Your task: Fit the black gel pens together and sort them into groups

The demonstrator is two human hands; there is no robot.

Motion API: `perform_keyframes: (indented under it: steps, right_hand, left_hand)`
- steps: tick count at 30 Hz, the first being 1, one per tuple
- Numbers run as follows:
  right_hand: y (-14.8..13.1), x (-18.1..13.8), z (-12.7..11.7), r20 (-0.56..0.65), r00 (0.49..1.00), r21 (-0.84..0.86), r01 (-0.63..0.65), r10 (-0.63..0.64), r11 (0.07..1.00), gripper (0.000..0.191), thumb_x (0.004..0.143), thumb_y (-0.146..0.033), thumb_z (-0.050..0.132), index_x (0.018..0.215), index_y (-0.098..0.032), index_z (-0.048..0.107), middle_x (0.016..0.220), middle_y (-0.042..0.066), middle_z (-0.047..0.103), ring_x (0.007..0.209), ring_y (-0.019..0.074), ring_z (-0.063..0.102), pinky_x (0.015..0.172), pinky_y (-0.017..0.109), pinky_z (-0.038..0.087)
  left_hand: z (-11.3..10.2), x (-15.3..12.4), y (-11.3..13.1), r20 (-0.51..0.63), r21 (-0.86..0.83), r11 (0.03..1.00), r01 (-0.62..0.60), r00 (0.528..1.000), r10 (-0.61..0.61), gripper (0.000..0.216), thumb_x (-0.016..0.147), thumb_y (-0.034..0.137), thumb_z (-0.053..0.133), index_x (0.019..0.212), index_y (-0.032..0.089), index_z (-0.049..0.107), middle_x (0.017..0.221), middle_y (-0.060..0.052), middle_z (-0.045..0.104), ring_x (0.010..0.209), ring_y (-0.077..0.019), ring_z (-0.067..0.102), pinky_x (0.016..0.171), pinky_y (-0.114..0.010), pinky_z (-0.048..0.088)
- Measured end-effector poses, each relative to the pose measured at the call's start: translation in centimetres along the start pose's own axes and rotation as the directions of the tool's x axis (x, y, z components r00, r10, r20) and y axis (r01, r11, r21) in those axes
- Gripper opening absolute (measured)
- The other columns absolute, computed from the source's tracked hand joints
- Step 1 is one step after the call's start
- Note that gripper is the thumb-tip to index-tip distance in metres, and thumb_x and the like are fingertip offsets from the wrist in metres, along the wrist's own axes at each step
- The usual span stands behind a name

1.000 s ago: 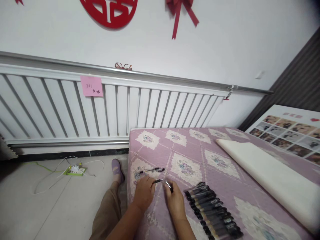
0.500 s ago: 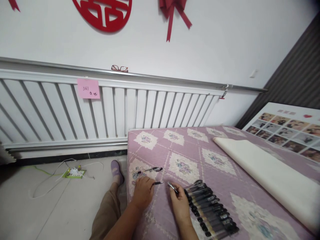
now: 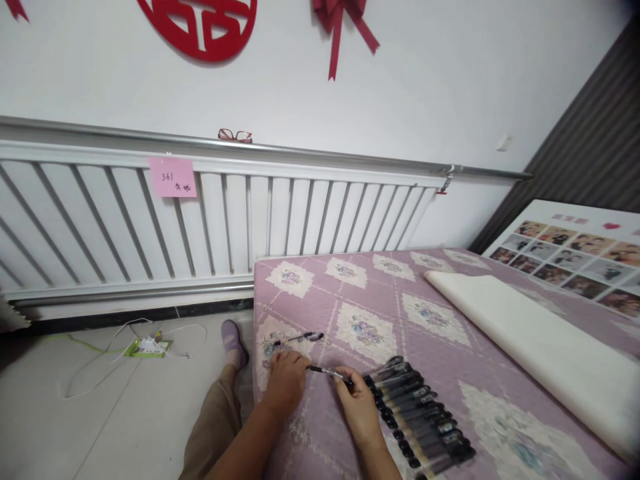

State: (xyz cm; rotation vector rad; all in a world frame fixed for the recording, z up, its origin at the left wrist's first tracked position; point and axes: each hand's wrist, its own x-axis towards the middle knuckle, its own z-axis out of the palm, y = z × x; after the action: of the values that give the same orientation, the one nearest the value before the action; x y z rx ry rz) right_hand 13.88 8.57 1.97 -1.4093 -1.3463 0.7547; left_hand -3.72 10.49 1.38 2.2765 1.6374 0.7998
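My left hand (image 3: 287,381) is closed around a pen (image 3: 315,369), its dark front end pointing right. My right hand (image 3: 358,404) pinches a pen cap (image 3: 336,375) with a dark end, between thumb and fingers. The cap's mouth meets the pen's tip, and the two lie in one line just above the bedspread. How far the tip sits inside the cap I cannot tell. Beyond my left hand another black pen (image 3: 300,338) lies on the bed. To the right of my right hand several black-capped gel pens (image 3: 425,410) lie side by side in a slanting row.
A purple floral bedspread (image 3: 345,300) covers the bed under my hands. A cream roll or folded sheet (image 3: 520,333) lies at the right, and a photo board (image 3: 545,233) leans behind it. A white radiator (image 3: 280,213) runs along the wall. A power strip (image 3: 147,347) with cables lies on the floor.
The gap between the pen tip and the cap has closed: the cap now meets the tip. My right hand has shifted slightly left, while my left hand stays nearly in place.
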Motion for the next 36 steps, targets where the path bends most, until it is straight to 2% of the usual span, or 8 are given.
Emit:
perform_keyframes:
  steps: [4, 11, 17, 21, 25, 30, 36]
  right_hand:
    - [-0.45, -0.18, 0.08, 0.075, 0.997, -0.01, 0.032, -0.031, 0.999, 0.025, 0.071, -0.041, 0.062, 0.081, -0.019, 0.067, 0.079, 0.005, 0.071, 0.076, 0.0213, 0.064, 0.072, 0.03, 0.051]
    - [0.0, -0.44, 0.47, 0.19, 0.977, -0.023, 0.103, -0.097, 0.994, 0.02, 0.076, -0.036, 0.06, 0.086, -0.021, 0.068, 0.083, 0.004, 0.071, 0.08, 0.02, 0.065, 0.076, 0.029, 0.05]
    - [0.17, -0.33, 0.34, 0.128, 0.99, -0.008, 0.064, -0.062, 0.998, 0.022, 0.075, -0.038, 0.06, 0.084, -0.02, 0.067, 0.081, 0.004, 0.07, 0.078, 0.0207, 0.064, 0.075, 0.03, 0.05]
    - [0.07, -0.25, 0.13, 0.078, 0.997, -0.009, 0.029, -0.028, 1.0, 0.025, 0.074, -0.04, 0.059, 0.084, -0.019, 0.067, 0.082, 0.005, 0.07, 0.08, 0.0221, 0.064, 0.077, 0.032, 0.05]
    - [0.18, -0.33, 0.03, 0.113, 0.993, -0.034, 0.034, -0.03, 0.999, 0.025, 0.077, -0.041, 0.057, 0.087, -0.02, 0.066, 0.083, 0.005, 0.07, 0.079, 0.0212, 0.063, 0.075, 0.031, 0.05]
    - [0.0, -0.47, 0.04, 0.139, 0.986, -0.041, 0.102, -0.096, 0.994, 0.022, 0.078, -0.039, 0.057, 0.086, -0.02, 0.066, 0.083, 0.004, 0.07, 0.08, 0.0205, 0.064, 0.076, 0.029, 0.05]
    - [-0.46, -0.49, 0.03, 0.171, 0.979, -0.055, 0.125, -0.114, 0.991, 0.021, 0.08, -0.039, 0.056, 0.086, -0.021, 0.065, 0.082, 0.003, 0.069, 0.078, 0.0197, 0.063, 0.074, 0.027, 0.05]
  left_hand:
    - [-0.1, -0.02, 0.07, 0.021, -0.005, 1.0, -0.016, 1.0, 0.016, 0.028, 0.089, 0.013, 0.045, 0.1, 0.031, 0.064, 0.099, 0.001, 0.062, 0.1, -0.0189, 0.049, 0.093, -0.038, 0.027]
    - [-0.29, -0.17, 0.12, 0.101, -0.061, 0.991, -0.121, 0.987, 0.127, 0.029, 0.089, 0.015, 0.044, 0.104, 0.031, 0.063, 0.101, 0.0, 0.063, 0.101, -0.0178, 0.05, 0.097, -0.038, 0.026]
    - [0.06, -0.22, -0.1, 0.079, -0.041, 0.997, -0.067, 0.994, 0.07, 0.028, 0.086, 0.022, 0.051, 0.113, 0.028, 0.058, 0.11, -0.002, 0.06, 0.107, -0.0202, 0.048, 0.1, -0.041, 0.026]
    - [0.22, -0.2, -0.15, 0.108, -0.01, 0.998, -0.06, 0.992, 0.06, 0.027, 0.089, 0.022, 0.048, 0.114, 0.027, 0.057, 0.109, -0.002, 0.06, 0.107, -0.02, 0.048, 0.099, -0.04, 0.028]
    - [0.15, -0.1, -0.12, 0.18, -0.019, 0.995, -0.099, 0.979, 0.1, 0.022, 0.091, 0.021, 0.043, 0.106, 0.026, 0.059, 0.102, -0.002, 0.06, 0.1, -0.0182, 0.051, 0.094, -0.034, 0.035]
    - [-0.22, -0.02, 0.13, 0.202, -0.017, 0.993, -0.119, 0.972, 0.12, 0.023, 0.092, 0.019, 0.04, 0.099, 0.023, 0.061, 0.097, -0.003, 0.06, 0.097, -0.0183, 0.052, 0.09, -0.033, 0.037]
    - [-0.58, 0.08, 0.32, 0.206, -0.038, 0.992, -0.119, 0.971, 0.125, 0.024, 0.091, 0.017, 0.039, 0.095, 0.022, 0.062, 0.093, -0.004, 0.061, 0.093, -0.0178, 0.054, 0.086, -0.03, 0.04]
